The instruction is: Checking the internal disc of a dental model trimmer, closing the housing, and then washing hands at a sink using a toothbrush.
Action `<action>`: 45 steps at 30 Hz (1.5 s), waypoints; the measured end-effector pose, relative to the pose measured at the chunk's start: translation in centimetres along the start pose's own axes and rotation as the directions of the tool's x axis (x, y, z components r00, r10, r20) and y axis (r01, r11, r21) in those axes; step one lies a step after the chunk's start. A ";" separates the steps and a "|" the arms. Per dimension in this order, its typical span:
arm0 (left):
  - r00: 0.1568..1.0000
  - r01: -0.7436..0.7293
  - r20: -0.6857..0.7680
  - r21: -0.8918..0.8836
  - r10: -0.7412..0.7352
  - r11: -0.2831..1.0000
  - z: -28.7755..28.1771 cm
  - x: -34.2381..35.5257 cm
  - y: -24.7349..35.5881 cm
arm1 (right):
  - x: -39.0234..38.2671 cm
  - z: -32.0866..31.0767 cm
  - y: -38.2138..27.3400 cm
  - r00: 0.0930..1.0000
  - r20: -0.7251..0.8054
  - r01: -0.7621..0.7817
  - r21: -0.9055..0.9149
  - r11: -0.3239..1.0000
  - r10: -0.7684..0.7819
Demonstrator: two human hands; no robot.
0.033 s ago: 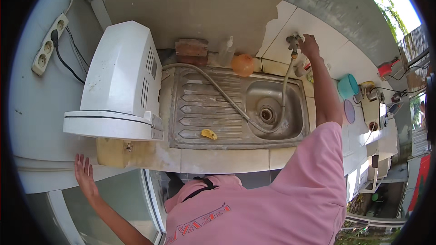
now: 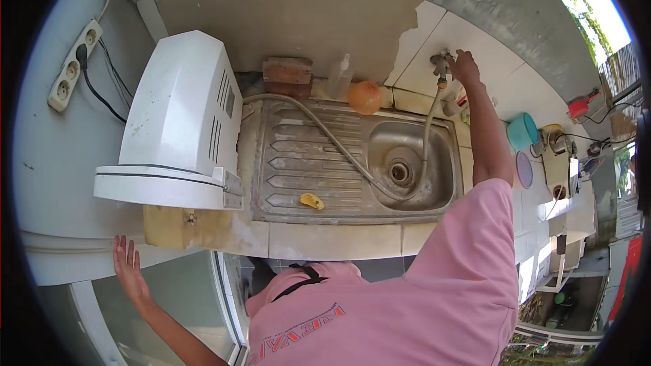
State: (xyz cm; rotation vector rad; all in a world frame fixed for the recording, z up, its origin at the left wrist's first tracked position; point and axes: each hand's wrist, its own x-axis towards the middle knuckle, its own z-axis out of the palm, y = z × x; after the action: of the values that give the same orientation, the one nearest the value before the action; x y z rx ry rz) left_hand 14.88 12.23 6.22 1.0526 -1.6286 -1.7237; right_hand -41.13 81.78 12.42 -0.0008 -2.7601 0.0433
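My right hand reaches to the far wall and is closed around the metal tap above the steel sink. A thin hose hangs from the tap into the basin. Another grey hose runs across the ribbed drainboard into the basin near the drain. My left hand is spread flat, fingers apart, on a white surface at the lower left, below a white appliance. It holds nothing.
A small yellow piece lies on the drainboard. An orange round object, a clear bottle and a brick stand behind the sink. A power strip hangs on the left wall. A teal cup sits at right.
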 end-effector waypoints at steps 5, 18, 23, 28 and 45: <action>0.997 0.028 -0.074 0.011 -0.027 1.000 -4.2 -5.4 -2.7 | 4.6 1.5 1.2 0.948 0.316 0.055 -0.075 0.996 -0.028; 0.992 -0.028 -0.121 -0.080 0.018 0.996 0.7 -7.7 -2.5 | 6.1 2.4 4.9 0.887 0.232 0.367 0.172 0.914 -0.399; 0.976 -0.019 -0.216 -0.070 0.003 0.997 -0.8 -8.5 -3.0 | 6.5 2.0 3.3 0.830 0.291 0.466 0.109 0.878 -0.476; 0.951 0.002 -0.308 -0.088 -0.029 0.996 1.1 -10.3 -2.9 | 6.1 1.9 3.0 0.794 0.321 0.501 0.133 0.855 -0.516; 0.855 0.057 -0.487 -0.250 -0.176 0.967 -1.7 -15.9 -8.4 | 13.9 8.5 8.0 0.951 0.257 0.250 -0.312 0.917 -0.172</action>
State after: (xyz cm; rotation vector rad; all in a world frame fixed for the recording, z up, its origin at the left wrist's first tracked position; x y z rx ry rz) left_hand 26.05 25.35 0.76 1.3700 -1.0277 -1.4890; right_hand -57.22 89.56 9.45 0.2252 -2.9365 -0.5253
